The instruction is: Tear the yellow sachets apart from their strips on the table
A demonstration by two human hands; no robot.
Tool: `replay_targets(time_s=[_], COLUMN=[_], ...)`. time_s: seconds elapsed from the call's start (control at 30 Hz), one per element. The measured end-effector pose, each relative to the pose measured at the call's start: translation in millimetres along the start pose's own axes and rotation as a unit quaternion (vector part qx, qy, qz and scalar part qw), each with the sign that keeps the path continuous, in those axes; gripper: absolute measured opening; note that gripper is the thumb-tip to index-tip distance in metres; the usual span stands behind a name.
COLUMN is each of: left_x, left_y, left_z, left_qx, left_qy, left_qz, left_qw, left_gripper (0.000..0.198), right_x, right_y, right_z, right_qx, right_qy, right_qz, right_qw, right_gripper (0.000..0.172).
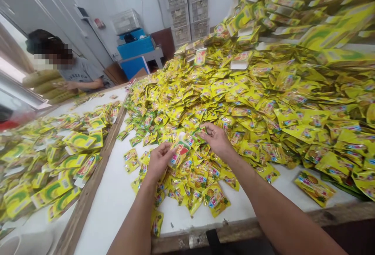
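My left hand (160,160) is closed on a small yellow box (179,153) with a red and green print, its white flap standing up at the top. Just to the right, my right hand (216,138) pinches a small green packet (199,131) close to the box's upper end. Below and around both hands lie many loose yellow sachets (216,199) with a pineapple print. A large heap of the same sachets (249,95) rises behind my hands and to the right.
A wooden strip (96,173) divides the white table (111,192). Left of it lie many yellow boxes (79,141). More boxes (336,28) are piled at the upper right. A person (82,71) works at the far left. Stacked crates (177,9) stand by the wall.
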State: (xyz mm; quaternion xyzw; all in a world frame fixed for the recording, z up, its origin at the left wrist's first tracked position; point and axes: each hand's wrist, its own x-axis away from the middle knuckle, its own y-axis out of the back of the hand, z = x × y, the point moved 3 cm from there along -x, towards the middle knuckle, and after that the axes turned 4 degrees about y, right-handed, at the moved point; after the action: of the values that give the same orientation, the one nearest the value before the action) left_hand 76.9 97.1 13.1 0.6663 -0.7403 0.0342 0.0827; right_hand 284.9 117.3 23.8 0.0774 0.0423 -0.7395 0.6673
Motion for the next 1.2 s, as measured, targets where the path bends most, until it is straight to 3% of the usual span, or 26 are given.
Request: replay_targets(time_s=[0.17,0.4,0.53,0.73,0.93,1.07,1.2], left_x=[1,-1,-2,1,6,4,3], left_y=[-4.4,-2.6,0.2,-2.8,-11.3,-10.7,-8.6], left_z=[1,4,5,2,-5,-3,0], left_qx=[-0.048,0.064,0.048,0.004,-0.025,0.011,0.062], left_qy=[-0.015,0.007,-0.002,-0.023,-0.02,-0.016,-0.001], left_qz=[-0.003,-0.049,-0.054,-0.051,0.001,-0.03,-0.037], left_qw=[0.999,0.997,0.997,0.998,0.999,0.999,0.997], left_gripper=[0.031,0.035,0.03,0.027,0.026,0.027,0.027], right_x=[0,3,2,4,5,6,8], right_y=[2,1,7,1,1,-2,-9], right_z=[-2,2,7,2,6,5,0], right_qx=[-0.042,0.094,0.155,0.123,0.074,0.05,0.019], right_qy=[0.026,0.008,0.035,0.021,-0.017,-0.009,-0.011], right_qz=[-0.12,-0.034,0.013,0.048,0.013,-0.021,-0.01], right_qw=[0.992,0.995,0.987,0.991,0.997,0.999,1.0], right_gripper=[0.041,0.034,0.022,0.019,0.026,0.034,0.036])
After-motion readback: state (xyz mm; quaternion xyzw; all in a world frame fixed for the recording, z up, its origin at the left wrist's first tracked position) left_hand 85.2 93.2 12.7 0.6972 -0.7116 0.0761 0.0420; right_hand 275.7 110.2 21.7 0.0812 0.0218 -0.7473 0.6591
